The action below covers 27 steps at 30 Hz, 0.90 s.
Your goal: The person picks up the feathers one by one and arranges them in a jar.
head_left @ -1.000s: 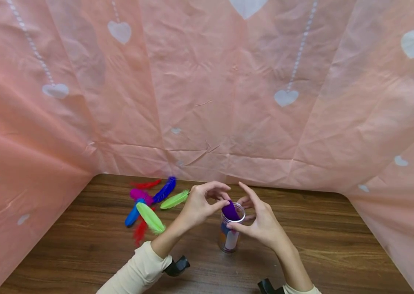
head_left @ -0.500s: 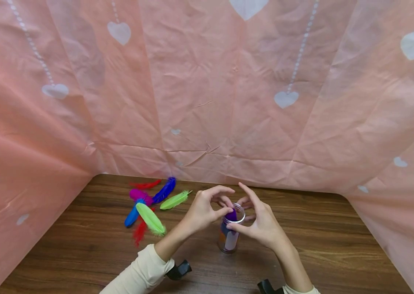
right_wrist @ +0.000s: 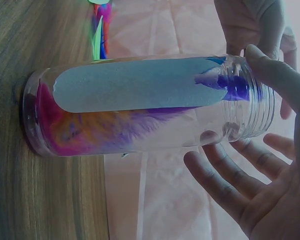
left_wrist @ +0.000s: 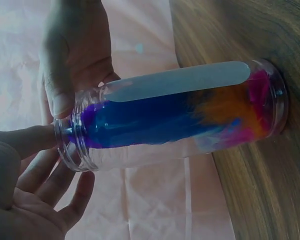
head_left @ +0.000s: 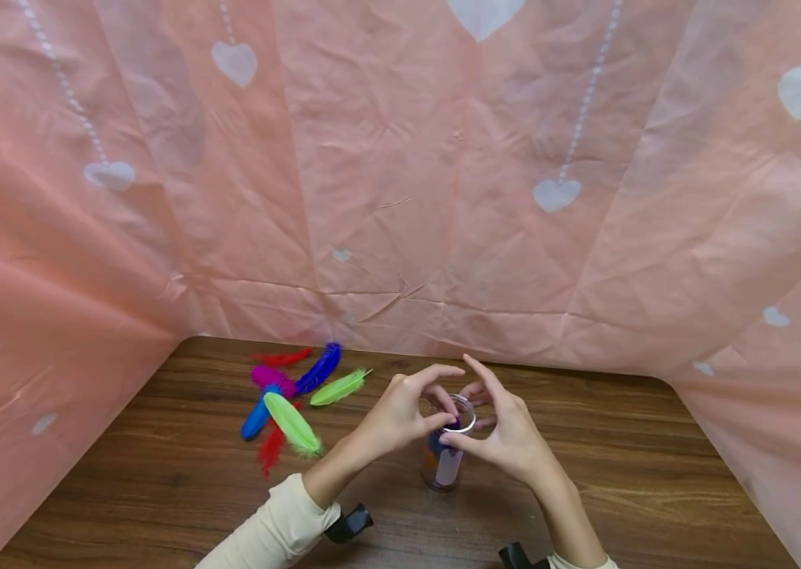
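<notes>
A clear jar (head_left: 447, 468) with a pale label stands upright on the wooden table. Inside it are blue (left_wrist: 155, 120), orange (left_wrist: 220, 107) and pink feathers. A purple feather (right_wrist: 235, 88) reaches up through the jar's neck. My left hand (head_left: 400, 412) has its thumb and fingertips at the mouth, holding the top of that feather, which is mostly down in the jar. From the other side my right hand (head_left: 512, 436) steadies the neck, thumb in front and fingers behind, with the index finger raised off the glass.
Loose feathers lie left of the jar: two lime green (head_left: 291, 423), a dark blue (head_left: 318, 368), a magenta (head_left: 272, 379), a lighter blue (head_left: 256, 415) and red ones (head_left: 272, 450). A pink cloth (head_left: 386, 237) with white hearts walls the table at the back and sides.
The purple feather has sunk from above the rim into the jar's mouth, the left hand moving slightly right and down with it. The right hand and jar have stayed in place.
</notes>
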Each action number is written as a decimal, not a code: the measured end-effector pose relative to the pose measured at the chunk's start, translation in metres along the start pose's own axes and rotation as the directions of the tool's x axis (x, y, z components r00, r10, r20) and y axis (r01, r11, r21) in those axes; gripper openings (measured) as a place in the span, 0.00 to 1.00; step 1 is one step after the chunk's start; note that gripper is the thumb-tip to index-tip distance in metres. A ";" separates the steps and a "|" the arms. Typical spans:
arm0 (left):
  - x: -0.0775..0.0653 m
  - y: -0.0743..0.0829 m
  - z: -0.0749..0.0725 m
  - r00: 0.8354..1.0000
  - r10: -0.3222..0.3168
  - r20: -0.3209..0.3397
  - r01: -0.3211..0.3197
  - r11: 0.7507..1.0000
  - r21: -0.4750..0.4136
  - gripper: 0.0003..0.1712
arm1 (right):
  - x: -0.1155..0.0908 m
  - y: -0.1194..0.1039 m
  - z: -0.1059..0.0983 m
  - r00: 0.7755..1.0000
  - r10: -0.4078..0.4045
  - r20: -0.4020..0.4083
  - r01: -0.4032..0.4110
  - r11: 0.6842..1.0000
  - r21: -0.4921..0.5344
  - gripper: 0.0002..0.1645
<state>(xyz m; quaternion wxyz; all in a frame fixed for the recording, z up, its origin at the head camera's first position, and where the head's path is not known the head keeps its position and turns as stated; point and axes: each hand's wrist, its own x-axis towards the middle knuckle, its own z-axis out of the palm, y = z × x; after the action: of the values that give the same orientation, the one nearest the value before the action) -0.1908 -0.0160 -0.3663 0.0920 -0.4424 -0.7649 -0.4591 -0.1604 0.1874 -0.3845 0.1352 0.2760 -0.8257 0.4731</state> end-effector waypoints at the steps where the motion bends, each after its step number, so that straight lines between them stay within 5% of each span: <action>1: 0.000 0.000 0.000 1.000 0.004 0.003 -0.004 1.000 0.005 0.32 | 0.000 0.000 0.000 1.000 -0.004 -0.001 0.004 1.000 -0.003 0.63; 14: -0.003 0.000 -0.003 1.000 0.018 -0.015 -0.018 1.000 -0.018 0.30 | -0.001 0.001 0.000 1.000 0.016 -0.002 -0.016 1.000 -0.019 0.64; 27: -0.011 -0.006 -0.011 0.988 -0.011 -0.154 0.002 0.998 -0.061 0.25 | 0.000 0.002 0.000 1.000 0.020 -0.001 -0.020 1.000 -0.024 0.66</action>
<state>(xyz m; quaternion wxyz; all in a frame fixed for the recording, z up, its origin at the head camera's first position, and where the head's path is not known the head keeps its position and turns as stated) -0.1916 -0.0326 -0.3697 0.1361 -0.4056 -0.7425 -0.5154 -0.1618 0.1880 -0.3858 0.1342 0.2658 -0.8339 0.4647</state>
